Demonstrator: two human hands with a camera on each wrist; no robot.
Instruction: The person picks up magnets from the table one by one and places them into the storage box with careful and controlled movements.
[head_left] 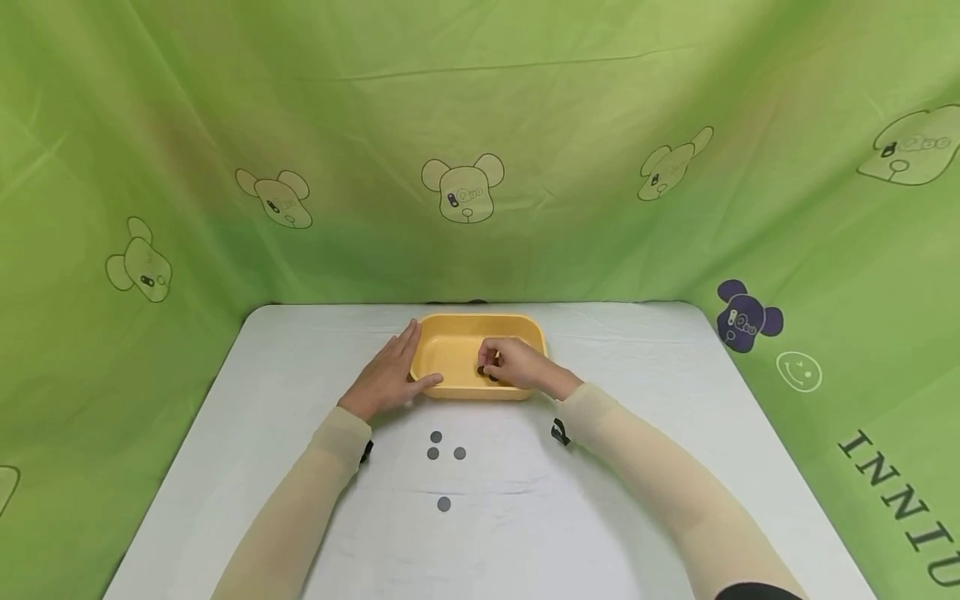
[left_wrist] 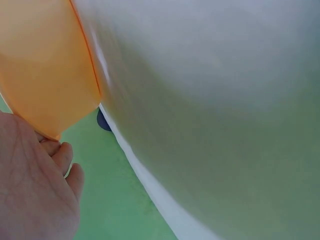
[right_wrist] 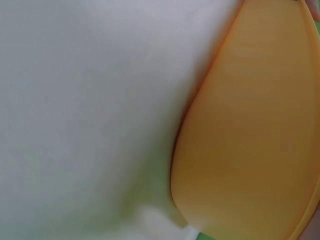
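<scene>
A yellow rectangular tub (head_left: pixel 442 392) stands near the back of the white table. My left hand (head_left: pixel 386 375) rests against its left end with straight fingers, the thumb over the front rim. In the left wrist view the left hand (left_wrist: pixel 37 180) touches the edge of the tub (left_wrist: pixel 45 75). My right hand (head_left: pixel 517 364) reaches inside the tub at the right, fingers curled and pinching a small dark disc (head_left: pixel 482 370). Another dark disc (head_left: pixel 493 377) shows by the thumb; whether it is held is unclear. The right wrist view mostly shows the tub's outer wall (right_wrist: pixel 245 125).
Several grey discs lie on the table in front of the tub, three in a cluster, such as the grey disc (head_left: pixel 432 453), and a grey disc (head_left: pixel 444 504) nearer to me. Green printed cloth (head_left: pixel 465 258) hangs behind the table and along both sides.
</scene>
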